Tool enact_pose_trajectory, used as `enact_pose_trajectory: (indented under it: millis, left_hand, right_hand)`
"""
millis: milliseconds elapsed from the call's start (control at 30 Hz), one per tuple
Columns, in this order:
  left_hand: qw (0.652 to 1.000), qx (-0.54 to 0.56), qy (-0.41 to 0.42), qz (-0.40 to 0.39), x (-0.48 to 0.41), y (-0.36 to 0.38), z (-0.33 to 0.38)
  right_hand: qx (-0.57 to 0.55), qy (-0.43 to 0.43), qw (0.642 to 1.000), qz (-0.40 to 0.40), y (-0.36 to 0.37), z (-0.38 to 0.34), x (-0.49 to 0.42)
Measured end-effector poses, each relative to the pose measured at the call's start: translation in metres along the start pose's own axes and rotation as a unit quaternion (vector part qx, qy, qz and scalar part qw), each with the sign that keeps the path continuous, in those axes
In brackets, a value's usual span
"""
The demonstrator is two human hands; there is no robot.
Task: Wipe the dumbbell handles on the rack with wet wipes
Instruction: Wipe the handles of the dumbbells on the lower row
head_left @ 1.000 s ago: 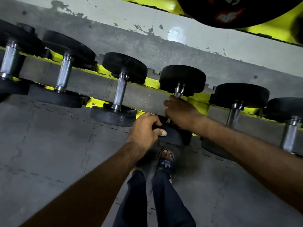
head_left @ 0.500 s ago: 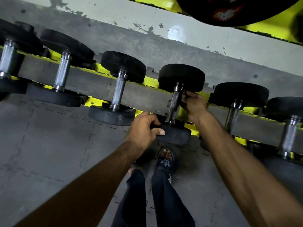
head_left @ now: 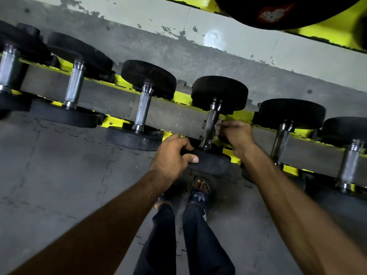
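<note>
Dumbbell (head_left: pixel 219 92) at frame centre lies on the yellow rack (head_left: pixel 182 98); left grip (head_left: pixel 170 157) clasps its near black head (head_left: pixel 211 163), right grip (head_left: pixel 236 133) pinches a wet wipe (head_left: pixel 218 124) against its steel handle (head_left: pixel 210 122).

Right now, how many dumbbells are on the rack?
6 dumbbells in one row on the yellow rack: three left of the hands, one that the left hand grips and the right hand rubs with a wipe, two further right. More may lie past the edges.

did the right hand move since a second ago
Yes: the right hand slid rightward, from covering the dumbbell handle to beside it, judged against the near weight head.
</note>
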State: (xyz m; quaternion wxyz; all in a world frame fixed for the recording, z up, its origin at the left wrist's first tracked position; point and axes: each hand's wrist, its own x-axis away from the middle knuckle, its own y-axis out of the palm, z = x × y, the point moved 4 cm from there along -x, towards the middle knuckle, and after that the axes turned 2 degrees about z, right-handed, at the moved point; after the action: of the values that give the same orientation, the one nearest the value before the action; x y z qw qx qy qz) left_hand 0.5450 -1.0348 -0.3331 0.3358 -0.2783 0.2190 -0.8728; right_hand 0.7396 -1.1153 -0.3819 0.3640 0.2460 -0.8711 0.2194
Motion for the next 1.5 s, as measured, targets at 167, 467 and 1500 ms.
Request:
enact_pose_trajectory:
  millis: [167, 467, 1500]
  left_hand:
    - [1.000, -0.001, 0.000, 0.007, 0.002, 0.002, 0.000]
    - [1.000, 0.005, 0.000, 0.023, 0.005, 0.002, 0.001]
    - [0.999, 0.022, -0.013, 0.031, 0.009, 0.004, -0.001]
  right_hand:
    - [0.312, -0.252, 0.914, -0.069, -0.005, 0.010, 0.016]
    - [0.673, -0.461, 0.578, 0.022, 0.051, -0.065, 0.036]
    - [0.183, 0.065, 0.949, -0.250, 0.007, 0.028, -0.003]
